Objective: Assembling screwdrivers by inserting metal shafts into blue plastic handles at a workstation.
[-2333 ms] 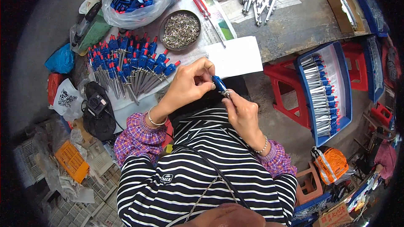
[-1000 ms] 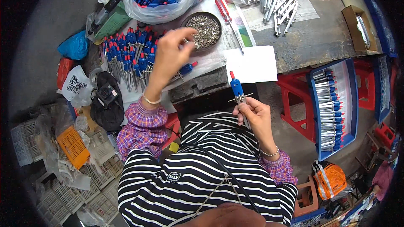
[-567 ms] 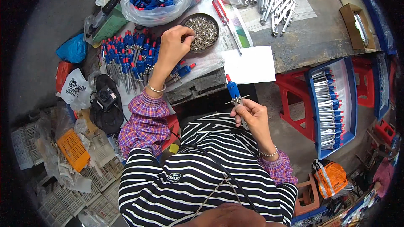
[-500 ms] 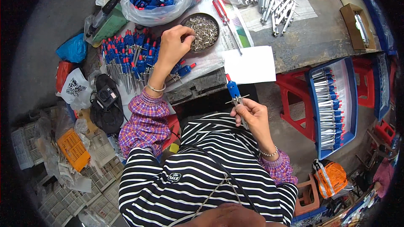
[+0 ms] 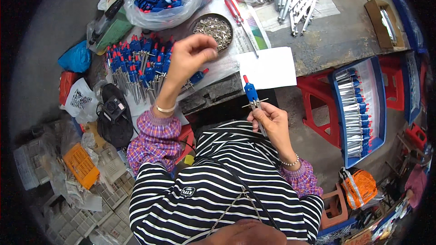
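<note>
My left hand (image 5: 191, 57) hovers just beside a round dark bowl (image 5: 232, 31) of small metal pins (image 5: 213, 32). Its thumb and fingertips are pressed together, and whatever they may hold is too small to make out. In front of my body, my right hand (image 5: 271, 121) grips a metal-legged piece with a blue body and red tip (image 5: 250, 91). The red tip points away from me, and a thin metal rod crosses the piece below the blue part. Similar blue-bodied pieces (image 5: 147, 63) stand in a dense pile left of my left wrist.
Behind lie a clear bag (image 5: 190, 11) of blue parts, a red-handled screwdriver (image 5: 235, 11) and a heap of metal strips (image 5: 295, 4). White paper (image 5: 270, 68) covers the table edge. At right, a blue tray (image 5: 383, 109) of pieces sits by red stools (image 5: 318, 113).
My left hand has drawn back from the bowl, its fingers lifting off the pins. My right hand keeps the blue-bodied piece in almost the same place.
</note>
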The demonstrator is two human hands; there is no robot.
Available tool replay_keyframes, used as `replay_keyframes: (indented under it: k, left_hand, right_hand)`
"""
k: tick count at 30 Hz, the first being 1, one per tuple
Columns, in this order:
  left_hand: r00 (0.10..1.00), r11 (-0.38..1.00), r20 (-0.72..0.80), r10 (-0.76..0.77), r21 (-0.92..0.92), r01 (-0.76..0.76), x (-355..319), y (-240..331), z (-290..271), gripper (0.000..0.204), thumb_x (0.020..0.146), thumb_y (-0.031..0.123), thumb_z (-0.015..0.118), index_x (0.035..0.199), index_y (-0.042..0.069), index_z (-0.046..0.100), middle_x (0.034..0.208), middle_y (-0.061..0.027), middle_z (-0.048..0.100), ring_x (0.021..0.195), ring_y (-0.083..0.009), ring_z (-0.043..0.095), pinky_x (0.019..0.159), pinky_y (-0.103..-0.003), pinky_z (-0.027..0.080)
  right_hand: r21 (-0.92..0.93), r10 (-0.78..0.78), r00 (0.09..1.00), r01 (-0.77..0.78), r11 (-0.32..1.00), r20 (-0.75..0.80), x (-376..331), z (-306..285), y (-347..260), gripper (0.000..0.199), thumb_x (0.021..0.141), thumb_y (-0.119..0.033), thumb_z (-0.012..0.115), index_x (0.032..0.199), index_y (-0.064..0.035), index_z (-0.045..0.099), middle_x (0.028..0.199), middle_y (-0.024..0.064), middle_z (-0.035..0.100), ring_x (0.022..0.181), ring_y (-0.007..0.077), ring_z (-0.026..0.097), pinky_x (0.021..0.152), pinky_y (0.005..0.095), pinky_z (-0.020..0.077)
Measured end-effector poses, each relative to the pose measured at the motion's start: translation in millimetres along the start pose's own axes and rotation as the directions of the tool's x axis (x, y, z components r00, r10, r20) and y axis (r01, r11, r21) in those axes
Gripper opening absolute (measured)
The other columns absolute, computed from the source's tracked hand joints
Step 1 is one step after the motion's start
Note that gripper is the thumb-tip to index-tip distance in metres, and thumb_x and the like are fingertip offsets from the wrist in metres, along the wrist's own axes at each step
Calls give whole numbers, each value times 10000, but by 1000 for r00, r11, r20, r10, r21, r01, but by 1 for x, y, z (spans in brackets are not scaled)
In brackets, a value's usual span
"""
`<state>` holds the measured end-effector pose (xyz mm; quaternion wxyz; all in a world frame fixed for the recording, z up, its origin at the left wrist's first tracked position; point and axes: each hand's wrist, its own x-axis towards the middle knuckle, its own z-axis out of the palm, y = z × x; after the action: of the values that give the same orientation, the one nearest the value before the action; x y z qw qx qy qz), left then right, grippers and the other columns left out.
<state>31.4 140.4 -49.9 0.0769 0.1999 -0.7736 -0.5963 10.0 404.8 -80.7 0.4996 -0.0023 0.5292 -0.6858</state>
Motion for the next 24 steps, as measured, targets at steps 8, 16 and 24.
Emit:
replay_keyframes:
  k: [8,16,24]
  left_hand:
    - [945,931,143,294,179,-317,-47,18,51,173,637,-63,705,779,-8,625,752,-83,632,679,-167,599,616,-244,448]
    - [924,873,109,366,305,-382,-52,25,63,177,626,-38,721,757,12,614,691,-59,606,586,-172,549,543,-271,415]
    - [892,797,92,442,417,-438,-55,31,66,170,634,-31,699,763,28,605,682,-61,604,588,-224,548,538,-309,413]
  right_hand:
    - [-187,-81,997,75,980,-22,2,8,-3,140,894,-54,530,919,68,592,748,62,629,572,52,545,514,182,458]
    - [-360,-190,981,168,918,-27,-5,13,-9,125,877,-48,547,887,60,608,720,47,644,587,48,568,528,181,468]
    - [-503,-310,951,272,820,9,-7,13,-6,114,872,-42,545,887,54,605,715,66,652,588,72,604,524,197,478]
